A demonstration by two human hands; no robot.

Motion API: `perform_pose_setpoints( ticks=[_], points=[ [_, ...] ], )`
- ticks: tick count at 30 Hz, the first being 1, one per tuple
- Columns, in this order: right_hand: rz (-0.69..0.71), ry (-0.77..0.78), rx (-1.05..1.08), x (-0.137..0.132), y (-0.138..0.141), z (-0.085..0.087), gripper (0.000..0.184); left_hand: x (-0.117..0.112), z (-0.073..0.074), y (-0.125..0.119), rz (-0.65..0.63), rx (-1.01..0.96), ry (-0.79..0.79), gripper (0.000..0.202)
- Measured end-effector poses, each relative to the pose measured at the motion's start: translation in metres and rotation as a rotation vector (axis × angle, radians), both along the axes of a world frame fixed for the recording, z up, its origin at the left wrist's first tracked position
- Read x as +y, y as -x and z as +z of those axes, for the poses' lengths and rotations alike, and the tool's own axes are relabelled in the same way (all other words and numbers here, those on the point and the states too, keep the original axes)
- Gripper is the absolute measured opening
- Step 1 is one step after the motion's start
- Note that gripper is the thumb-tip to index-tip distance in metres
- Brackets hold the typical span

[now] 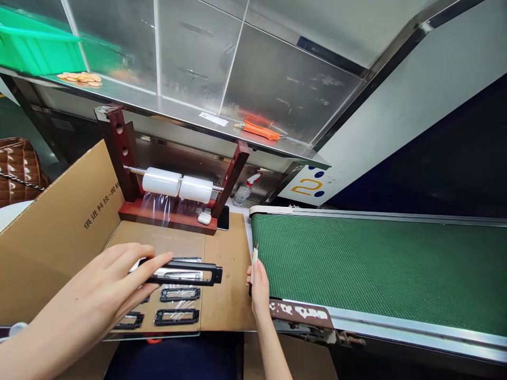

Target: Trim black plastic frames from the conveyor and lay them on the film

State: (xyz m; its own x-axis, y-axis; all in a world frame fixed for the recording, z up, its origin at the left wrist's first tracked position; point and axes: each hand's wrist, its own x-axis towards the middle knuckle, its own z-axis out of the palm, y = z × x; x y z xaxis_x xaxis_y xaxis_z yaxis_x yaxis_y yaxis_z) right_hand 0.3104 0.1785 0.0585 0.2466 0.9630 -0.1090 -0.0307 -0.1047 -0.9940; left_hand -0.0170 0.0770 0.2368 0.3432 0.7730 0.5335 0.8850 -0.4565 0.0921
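Note:
My left hand is closed on a long black plastic frame with a rectangular opening, held above the cardboard-covered worktop. Below it, several similar black frames lie in rows on a clear sheet, some of them hidden behind my hand. Near the belt's left end, my right hand grips a slim tool with a white handle and a thin pointed tip. The tool points upward, apart from the frame; its exact kind is unclear.
A green conveyor belt runs along the right. Two rolls of clear film hang on a dark red stand behind the worktop. A spray bottle stands beside it. Cardboard rises at left; an orange-handled screwdriver lies on the shelf.

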Motion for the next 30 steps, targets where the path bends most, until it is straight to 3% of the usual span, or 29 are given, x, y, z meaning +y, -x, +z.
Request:
perform_pose_setpoints(
  ticks=[5, 11, 18, 22, 24, 26, 29, 30],
  points=[
    [-0.006, 0.001, -0.007, -0.006, -0.001, 0.003, 0.055, -0.010, 0.005, -0.003, 0.010, 0.004, -0.018, 0.042],
    [-0.035, 0.031, -0.011, -0.009, -0.002, 0.003, 0.061, -0.018, 0.001, 0.000, 0.031, 0.024, 0.046, 0.053],
    [-0.028, 0.021, -0.018, -0.012, -0.003, 0.006, 0.062, -0.029, -0.003, 0.002, 0.065, 0.034, 0.163, 0.053],
    [-0.018, -0.005, -0.090, -0.014, -0.004, 0.004, 0.059, -0.026, 0.000, 0.004, 0.079, -0.032, 0.141, 0.048],
    [-0.011, -0.034, -0.132, -0.017, -0.001, 0.010, 0.055, -0.017, -0.002, 0.005, 0.086, -0.171, 0.173, 0.041],
    [0.052, -0.110, -0.209, -0.024, 0.004, 0.025, 0.046, -0.006, -0.011, 0.003, 0.074, -0.463, 0.316, 0.037],
    [0.294, -0.374, -0.458, -0.042, 0.015, 0.070, 0.033, 0.004, -0.033, -0.013, -0.009, -1.078, 0.605, 0.038],
    [0.386, -0.492, -0.550, -0.048, 0.019, 0.089, 0.032, 0.004, -0.040, -0.022, -0.035, -1.258, 0.626, 0.039]
  ],
)
